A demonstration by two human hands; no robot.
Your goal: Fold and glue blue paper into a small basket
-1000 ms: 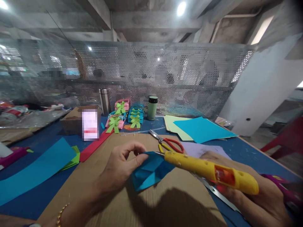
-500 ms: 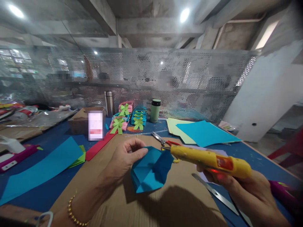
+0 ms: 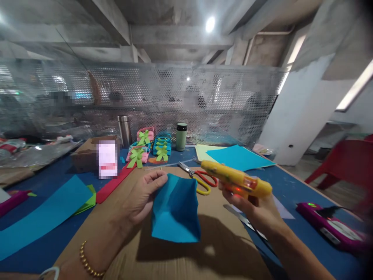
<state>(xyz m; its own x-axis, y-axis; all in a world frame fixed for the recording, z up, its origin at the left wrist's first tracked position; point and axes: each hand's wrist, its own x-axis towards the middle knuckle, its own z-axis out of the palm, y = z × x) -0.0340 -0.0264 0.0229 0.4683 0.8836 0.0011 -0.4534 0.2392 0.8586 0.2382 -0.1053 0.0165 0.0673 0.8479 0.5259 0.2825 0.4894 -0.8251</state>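
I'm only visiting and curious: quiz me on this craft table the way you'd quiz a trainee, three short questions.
1. Which hand grips the yellow glue gun? A. left B. right C. neither
2. True or false: the scissors are held in the left hand.
3. Fill in: the left hand's fingers pinch a folded paper coloured ____.
Key: 1 B, the right hand. 2 False; they lie on the cardboard. 3 Blue.
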